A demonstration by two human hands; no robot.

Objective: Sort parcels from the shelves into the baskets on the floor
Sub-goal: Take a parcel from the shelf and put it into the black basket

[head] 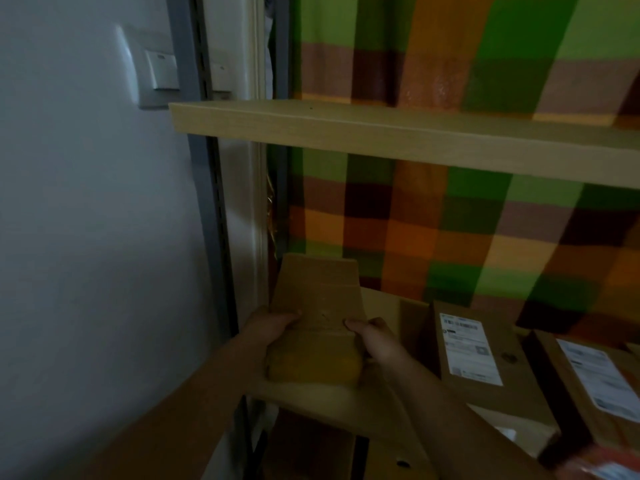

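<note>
We had left grip (273,329) and right grip (379,341) each clamped on a side of the box (318,299), low under the shelf (381,129) by the wall (86,237), so it looked best drawn straight out, level, clear of the labelled parcel (474,351).

Brown parcel (317,306); green-orange-brown checked cloth (467,220); pale wooden shelf (381,131).

Parcel label (471,348) blurred, unreadable; red packet (602,462) cut off at bottom corner.
</note>
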